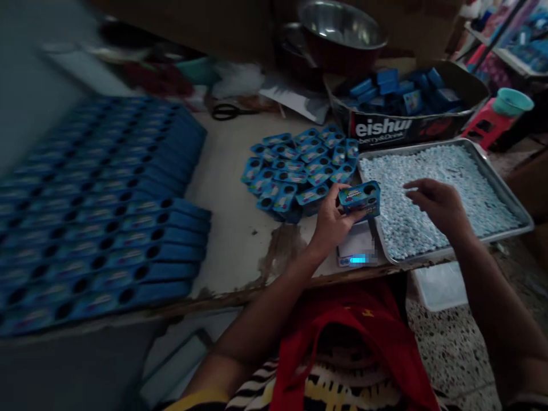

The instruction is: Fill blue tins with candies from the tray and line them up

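My left hand (334,224) is closed around a small blue box (358,197) with a printed label, held just above the table by the tray's left edge. Over the tray (460,251) hovers my right hand (437,204), its thumb and forefinger a little apart and nothing visible between them. Small pale-blue and white pellets (428,165) spread across the shallow metal tray. To the left of my left hand, a cluster of similar blue boxes (295,165) stands upright, dark round openings in their tops.
Rows of blue boxes (107,228) fill the table's left side. Behind the tray is a cardboard carton (381,128) with blue pieces inside. Scissors (229,112) lie at the back, near a metal bowl (342,25). A red stool (486,125) stands at right.
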### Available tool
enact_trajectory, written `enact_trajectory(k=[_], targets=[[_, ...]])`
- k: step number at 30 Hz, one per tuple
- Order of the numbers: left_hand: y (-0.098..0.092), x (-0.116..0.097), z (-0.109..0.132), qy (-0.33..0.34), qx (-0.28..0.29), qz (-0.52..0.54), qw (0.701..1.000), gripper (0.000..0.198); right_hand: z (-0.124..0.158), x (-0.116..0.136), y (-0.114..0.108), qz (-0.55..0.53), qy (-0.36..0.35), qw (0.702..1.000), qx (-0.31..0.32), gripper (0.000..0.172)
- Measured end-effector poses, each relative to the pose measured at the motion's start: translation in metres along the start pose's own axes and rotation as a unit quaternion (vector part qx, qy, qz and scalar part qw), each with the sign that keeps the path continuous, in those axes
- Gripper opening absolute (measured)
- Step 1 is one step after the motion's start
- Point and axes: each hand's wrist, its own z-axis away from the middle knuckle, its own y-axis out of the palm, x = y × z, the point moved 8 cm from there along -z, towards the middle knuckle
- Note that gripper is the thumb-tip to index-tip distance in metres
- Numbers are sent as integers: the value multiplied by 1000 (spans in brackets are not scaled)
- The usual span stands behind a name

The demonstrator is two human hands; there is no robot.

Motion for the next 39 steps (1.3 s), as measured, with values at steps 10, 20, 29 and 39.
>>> enact_trajectory(k=[10,20,29,39], targets=[[-282,-124,-33,126,-211,-264,933,95,-20,13,70,103,-114,988,20,30],[-414,-78,-88,-33,-98,-522,847,32,-34,98,194,367,-189,902,130,25],[-423,-46,-57,-65,28,-528,846,44,-27,78,138,188,-198,960,68,19],[-416,-16,-28,23,-20,-653,757,90,64,54,91,165,-144,970,108,17]])
